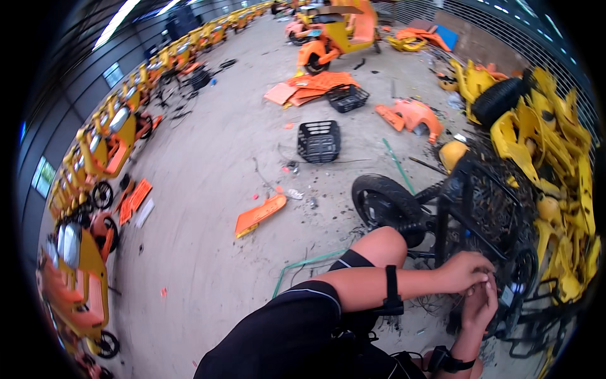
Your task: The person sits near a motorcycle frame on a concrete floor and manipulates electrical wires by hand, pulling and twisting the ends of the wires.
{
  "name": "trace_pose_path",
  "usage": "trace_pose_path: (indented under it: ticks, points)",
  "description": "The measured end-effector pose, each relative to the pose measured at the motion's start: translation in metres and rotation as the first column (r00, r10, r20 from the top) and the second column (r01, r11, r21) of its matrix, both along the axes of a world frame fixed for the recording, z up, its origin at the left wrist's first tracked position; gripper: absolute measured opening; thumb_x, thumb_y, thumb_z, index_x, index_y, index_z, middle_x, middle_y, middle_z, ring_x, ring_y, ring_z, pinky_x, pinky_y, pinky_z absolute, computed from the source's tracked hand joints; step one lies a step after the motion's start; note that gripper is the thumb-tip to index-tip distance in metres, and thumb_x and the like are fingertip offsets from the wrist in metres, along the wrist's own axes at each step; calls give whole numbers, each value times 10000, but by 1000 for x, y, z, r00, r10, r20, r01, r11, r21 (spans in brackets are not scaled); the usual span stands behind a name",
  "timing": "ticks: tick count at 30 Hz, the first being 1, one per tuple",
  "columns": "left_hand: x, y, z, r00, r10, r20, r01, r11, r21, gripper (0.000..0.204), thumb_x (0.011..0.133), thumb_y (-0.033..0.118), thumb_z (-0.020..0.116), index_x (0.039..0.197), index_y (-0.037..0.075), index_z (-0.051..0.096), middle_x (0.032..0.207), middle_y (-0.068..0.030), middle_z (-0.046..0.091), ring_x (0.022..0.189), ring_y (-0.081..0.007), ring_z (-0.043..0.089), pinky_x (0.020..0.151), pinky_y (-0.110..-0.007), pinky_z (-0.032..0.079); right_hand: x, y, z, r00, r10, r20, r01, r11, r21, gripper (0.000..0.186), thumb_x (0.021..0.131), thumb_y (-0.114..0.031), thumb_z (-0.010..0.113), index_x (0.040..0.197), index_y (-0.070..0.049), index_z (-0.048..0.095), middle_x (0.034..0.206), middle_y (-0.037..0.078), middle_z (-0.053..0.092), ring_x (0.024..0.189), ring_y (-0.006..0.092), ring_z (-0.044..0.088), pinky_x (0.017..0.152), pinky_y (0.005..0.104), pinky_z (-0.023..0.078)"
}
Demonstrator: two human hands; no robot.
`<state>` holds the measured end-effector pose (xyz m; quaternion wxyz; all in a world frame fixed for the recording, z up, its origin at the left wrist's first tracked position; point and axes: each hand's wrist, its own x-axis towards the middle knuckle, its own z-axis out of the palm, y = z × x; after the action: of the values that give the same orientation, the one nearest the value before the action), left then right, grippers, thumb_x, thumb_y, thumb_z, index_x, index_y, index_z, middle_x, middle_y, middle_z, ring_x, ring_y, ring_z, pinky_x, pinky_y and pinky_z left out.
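I crouch beside a stripped black scooter frame [470, 208] with a black wheel [385, 208] on it. My left hand [461, 271] reaches across from the left, its fingers curled and closed at the frame's lower right part. My right hand [478, 306] comes up from below, fingers closed and touching my left hand's fingertips. Whatever is between the fingers is too small or hidden to make out. Loose dark wires and black metal parts lie around both hands.
Yellow body panels [568, 189] are piled at the right. Rows of yellow scooters [95, 278] line the left. Black baskets [319, 142], orange panels [259, 215] and a green strip [398, 165] lie on the concrete floor [189, 246]. An orange-yellow scooter [341, 31] stands at the back.
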<state>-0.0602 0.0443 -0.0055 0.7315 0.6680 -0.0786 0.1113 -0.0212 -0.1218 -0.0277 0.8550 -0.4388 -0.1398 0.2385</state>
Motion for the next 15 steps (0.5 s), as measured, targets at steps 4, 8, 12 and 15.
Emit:
trace_pose_path:
  ticks: [4,8,12,15]
  points:
    - [-2,-8,0,898,191,397,-288,936,203,229,803,91,713,1020,25,681,931,-143,656,936,-369,629,822,-447,501,-1,0,2,983,132,-127,-110,980,169,417,1025,-287,440,1364,-52,496,1340,69,558,1252,195,524,998,348,434]
    - [-27,-24,44,854,187,485,-287,947,141,183,771,72,706,941,25,659,912,-142,644,932,-364,614,867,-445,470,17,-8,-29,863,376,338,-486,802,347,472,1095,-321,292,1474,-50,368,1525,70,389,1398,224,383,1158,383,320]
    - [-31,-22,32,885,206,418,-278,953,120,198,773,68,720,953,21,653,893,-117,635,924,-347,609,858,-440,469,12,-3,-43,881,391,267,-459,843,280,497,1101,-355,288,1494,-57,348,1523,65,396,1409,218,376,1169,379,306]
    - [-30,-7,15,884,294,365,-347,933,90,213,782,60,715,979,12,650,914,-120,654,930,-338,631,846,-428,488,9,-5,-51,960,273,-63,-259,950,173,520,1097,-401,307,1485,-60,359,1512,69,413,1407,220,388,1162,380,305]
